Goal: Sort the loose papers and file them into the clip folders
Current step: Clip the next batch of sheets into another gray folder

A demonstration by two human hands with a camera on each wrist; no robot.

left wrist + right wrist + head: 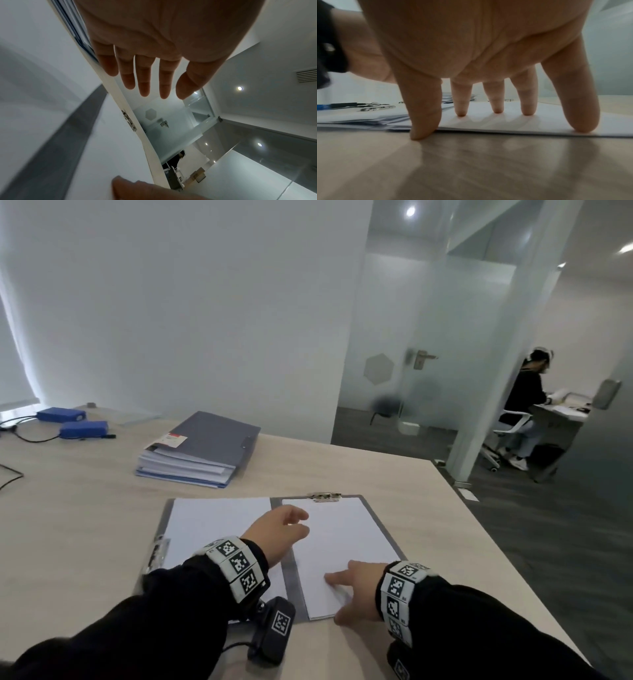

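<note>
An open grey clip folder [291, 578] lies flat on the table in front of me. A white sheet [346, 539] lies on its right half under a metal clip [325, 496]. More white paper [212, 525] covers its left half. My left hand [294, 522] hovers over the folder's middle with relaxed fingers [145, 86] and holds nothing. My right hand [346, 594] presses spread fingertips [496, 108] on the right sheet's near edge [522, 129], its thumb touching the table.
A thick stack of grey and blue folders [202, 450] stuffed with paper sits further back. Two blue devices [84, 429] with cables lie at the far left. The table's right edge [479, 539] drops to a dark floor. A person [527, 398] sits in the room beyond.
</note>
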